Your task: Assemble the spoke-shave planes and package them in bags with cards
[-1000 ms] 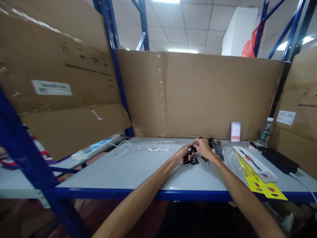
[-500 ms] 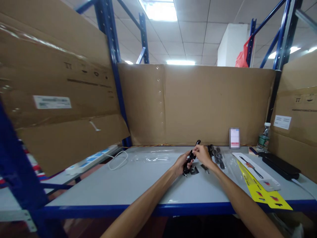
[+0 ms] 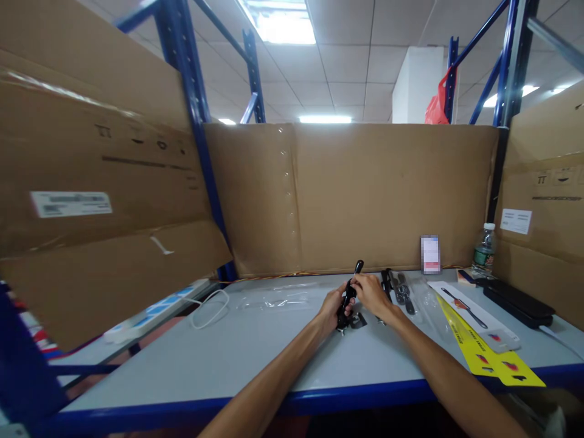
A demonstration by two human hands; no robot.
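Raised since a second ago, now tilted tip-up over the grey shelf (image 3: 237, 347): black watch strap (image 3: 350, 292), slim, glossy, round-tipped. Lower end clasped in left hand (image 3: 332, 309), middle pinched by right hand (image 3: 371, 294). Just to the right, spare straps (image 3: 398, 286) lying flat.

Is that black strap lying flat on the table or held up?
Held up. The left hand and right hand hold the black strap, its tip pointing up above the table.

Lower end of black strap (image 3: 351, 288) within left hand (image 3: 331, 309); small card (image 3: 430, 255) blurred.
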